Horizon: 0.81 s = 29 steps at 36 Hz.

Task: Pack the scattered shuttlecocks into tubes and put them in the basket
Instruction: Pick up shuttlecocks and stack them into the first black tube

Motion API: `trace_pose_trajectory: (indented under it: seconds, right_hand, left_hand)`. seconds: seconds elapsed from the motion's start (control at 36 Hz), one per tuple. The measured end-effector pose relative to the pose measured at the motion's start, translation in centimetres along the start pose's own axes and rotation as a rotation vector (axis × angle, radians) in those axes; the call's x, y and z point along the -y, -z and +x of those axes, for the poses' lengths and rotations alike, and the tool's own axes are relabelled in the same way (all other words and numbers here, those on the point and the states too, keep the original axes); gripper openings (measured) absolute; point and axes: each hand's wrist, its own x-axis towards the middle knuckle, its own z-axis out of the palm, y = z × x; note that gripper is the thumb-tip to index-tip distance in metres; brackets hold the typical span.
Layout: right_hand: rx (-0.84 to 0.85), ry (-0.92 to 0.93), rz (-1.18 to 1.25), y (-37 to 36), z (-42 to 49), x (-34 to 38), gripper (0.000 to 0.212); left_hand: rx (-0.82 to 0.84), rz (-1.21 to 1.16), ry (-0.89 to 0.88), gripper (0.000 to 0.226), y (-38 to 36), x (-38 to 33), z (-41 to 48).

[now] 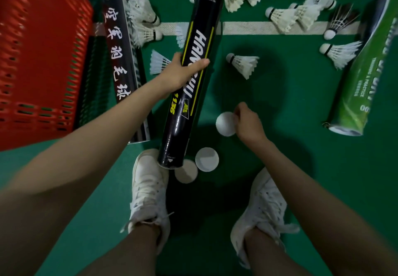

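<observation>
Plainly, with the left hand (180, 73) wrapped round the tilted black cardboard tube lettered in yellow (202, 27) and the right hand (248, 123) pinching a white round cap (224, 125) near the green floor (301, 178), whatever is packed inside could slide out the low end beside the white shoe (148, 187).

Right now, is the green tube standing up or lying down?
Lying down: the green tube rests on its side on the court floor, full length showing.
</observation>
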Motion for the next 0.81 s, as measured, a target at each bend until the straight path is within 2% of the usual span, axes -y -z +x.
trace_pose_trajectory:
  seconds: [0.22,0.36,0.47,0.58,0.64,0.69,0.81]
  right_hand:
    - [-0.315,-0.074,0.546,3.5,1.7,1.2,0.024]
    - [-0.471,-0.251,0.933,6.2,3.3,2.2,0.015]
    - [-0.469,-0.301,1.113,8.0,4.6,3.4,0.014]
    - [-0.489,-0.346,1.192,9.2,5.8,4.5,0.015]
    - [-0.480,-0.351,1.140,9.8,6.0,4.6,0.014]
    - [-0.417,-0.348,1.055,10.3,6.1,4.5,0.015]
    - [-0.143,-0.345,0.925,10.3,5.7,3.9,0.012]
  left_hand:
    - [0.118,0.182,-0.011,0.124,-0.7,-1.1,-1.4]
    - [0.182,0.209,-0.045,0.096,-0.7,-0.6,-2.5]
    - [0.199,0.258,-0.028,0.103,-0.2,0.0,-3.7]
    - [0.285,0.280,-0.006,0.112,0.1,0.9,-5.2]
    - [0.306,0.273,-0.020,0.101,0.0,1.0,-6.3]
    - [0.331,0.278,-0.026,0.085,-0.3,1.2,-7.2]
    - [0.367,0.253,-0.045,0.083,-0.7,1.4,-8.2]
